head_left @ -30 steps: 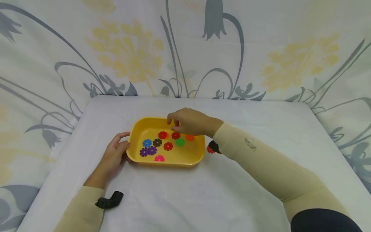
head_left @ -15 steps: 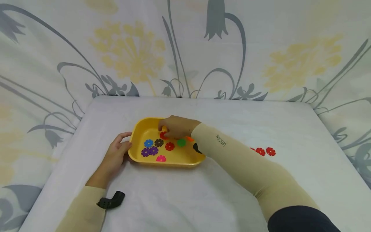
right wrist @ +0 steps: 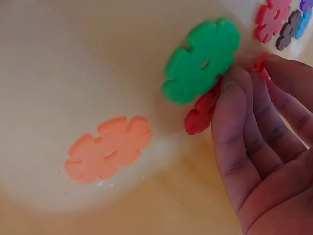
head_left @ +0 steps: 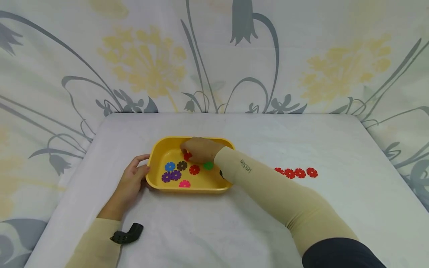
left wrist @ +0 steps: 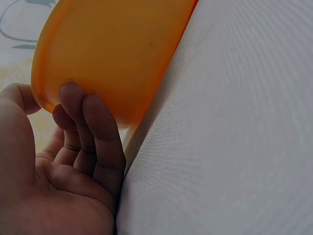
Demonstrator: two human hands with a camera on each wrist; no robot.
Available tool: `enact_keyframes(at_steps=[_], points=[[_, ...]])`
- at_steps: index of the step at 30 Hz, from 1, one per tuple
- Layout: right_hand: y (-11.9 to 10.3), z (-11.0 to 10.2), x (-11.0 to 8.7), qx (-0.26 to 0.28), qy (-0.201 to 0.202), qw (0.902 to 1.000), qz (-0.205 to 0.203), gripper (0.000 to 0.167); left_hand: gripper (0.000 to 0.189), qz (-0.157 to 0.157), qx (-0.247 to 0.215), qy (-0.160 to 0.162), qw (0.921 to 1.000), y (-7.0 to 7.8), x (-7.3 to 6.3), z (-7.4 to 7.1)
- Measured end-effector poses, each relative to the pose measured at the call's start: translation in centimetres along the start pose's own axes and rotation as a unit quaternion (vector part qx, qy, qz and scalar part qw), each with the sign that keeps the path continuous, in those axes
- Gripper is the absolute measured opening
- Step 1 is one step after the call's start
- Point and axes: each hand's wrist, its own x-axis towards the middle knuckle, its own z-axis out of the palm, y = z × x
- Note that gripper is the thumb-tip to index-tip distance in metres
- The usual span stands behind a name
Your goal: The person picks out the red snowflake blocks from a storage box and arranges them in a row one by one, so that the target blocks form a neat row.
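My left hand (head_left: 129, 182) grips the left end of a yellow plastic tray (head_left: 161, 145). In the left wrist view, its thumb lies at the rim and its fingers (left wrist: 105, 132) are bent against the outer wall. Inside the tray, my right hand (head_left: 200, 149) pinches a red flower-shaped disc (head_left: 187, 156), largely hidden by the fingers. Close by in the right wrist view are a green disc (right wrist: 203, 61), another red disc (right wrist: 198, 117) partly under the fingers, and an orange disc (right wrist: 110, 149).
Blue (head_left: 169, 166), brown (head_left: 182, 165), purple (head_left: 175, 175), pink (head_left: 184, 184) and red (head_left: 194, 169) discs lie in the tray. Right of it, several red discs (head_left: 300, 172) form a row on the white table (head_left: 187, 230), beyond my right forearm. A floral cloth (head_left: 214, 56) hangs behind.
My right hand has moved left and down into the tray, onto a red disc. The row of red discs, mostly covered by the arm before, now shows. My left hand keeps its grip.
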Motion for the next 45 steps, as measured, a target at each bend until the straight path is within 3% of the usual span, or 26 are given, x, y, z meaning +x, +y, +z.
enact_keyframes(at_steps=[16,31,38,45], points=[[-0.1,0.0,0.0,-0.021,0.014,0.9995,0.018,0.017,0.033,0.017,-0.003,-0.003,0.9998,-0.4,0.0,-0.1],[-0.2,-0.6,-0.7,0.022,0.012,0.9996,0.009,0.009,0.034,0.013,0.0,0.004,0.9999,-0.3,-0.1,-0.1],[0.0,-3.0,-3.6,0.094,0.049,0.994,-0.026,0.022,0.037,0.006,0.002,0.005,1.0,0.0,-0.3,0.0],[2.1,-4.7,-9.3,0.11,0.171,0.9785,-0.035,0.023,0.035,0.012,-0.001,0.0,0.9999,-0.2,-0.1,0.0]])
